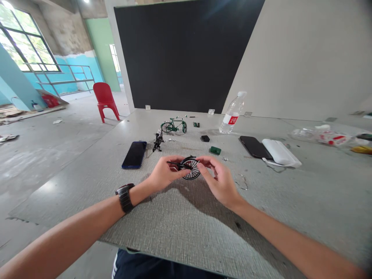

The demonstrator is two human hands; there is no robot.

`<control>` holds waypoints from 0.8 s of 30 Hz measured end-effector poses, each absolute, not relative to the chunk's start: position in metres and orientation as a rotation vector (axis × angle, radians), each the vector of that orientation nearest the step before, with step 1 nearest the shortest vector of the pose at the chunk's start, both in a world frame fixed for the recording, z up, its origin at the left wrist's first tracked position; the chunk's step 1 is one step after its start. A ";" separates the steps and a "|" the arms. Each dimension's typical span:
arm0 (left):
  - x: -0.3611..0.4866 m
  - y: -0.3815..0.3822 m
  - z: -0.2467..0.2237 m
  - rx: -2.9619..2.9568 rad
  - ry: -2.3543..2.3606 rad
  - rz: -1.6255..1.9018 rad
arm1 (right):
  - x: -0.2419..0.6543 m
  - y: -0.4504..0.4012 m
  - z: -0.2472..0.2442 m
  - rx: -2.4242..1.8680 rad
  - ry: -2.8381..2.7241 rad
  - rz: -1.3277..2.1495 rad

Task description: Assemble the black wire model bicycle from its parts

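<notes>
Between my two hands, just above the grey table (pixel 162 217), is a small black model bicycle wheel (pixel 192 170) with pale spokes and a black fender and fork part. My left hand (pixel 168 170) pinches it from the left, thumb near the hub. At its right rim, my right hand (pixel 216 176) closes thumb and fingertips on the wheel's edge; a thin pale bit shows at the fingertips, too small to name. Beyond my hands stand a green model bicycle (pixel 176 126) and a black model bicycle frame part (pixel 158 140).
Left of my hands lies a phone (pixel 134 155). Small green (pixel 215 150) and black parts (pixel 205 138) lie ahead. A water bottle (pixel 232 114) stands behind them; at right are a black phone (pixel 254 147), a white case (pixel 280 152) and plastic packaging (pixel 328 136).
</notes>
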State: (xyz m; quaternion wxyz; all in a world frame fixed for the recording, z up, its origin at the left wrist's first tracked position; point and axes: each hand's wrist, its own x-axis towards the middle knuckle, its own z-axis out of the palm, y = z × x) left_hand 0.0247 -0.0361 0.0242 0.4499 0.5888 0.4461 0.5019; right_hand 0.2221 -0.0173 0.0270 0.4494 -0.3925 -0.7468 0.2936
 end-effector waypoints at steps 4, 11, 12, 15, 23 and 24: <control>0.024 -0.037 0.022 1.544 1.116 1.254 | 0.222 -0.017 0.027 -0.977 -1.842 0.744; 0.024 -0.039 0.023 1.608 1.154 1.247 | 0.223 -0.018 0.025 -0.974 -1.833 0.760; 0.024 -0.039 0.023 1.612 1.155 1.246 | 0.224 -0.018 0.025 -0.972 -1.830 0.760; 0.025 -0.040 0.024 1.612 1.159 1.243 | 0.224 -0.018 0.025 -0.971 -1.828 0.765; 0.023 -0.040 0.025 1.635 1.153 1.236 | 0.223 -0.018 0.025 -0.968 -1.828 0.781; 0.023 -0.040 0.025 1.635 1.154 1.238 | 0.223 -0.019 0.025 -0.968 -1.828 0.785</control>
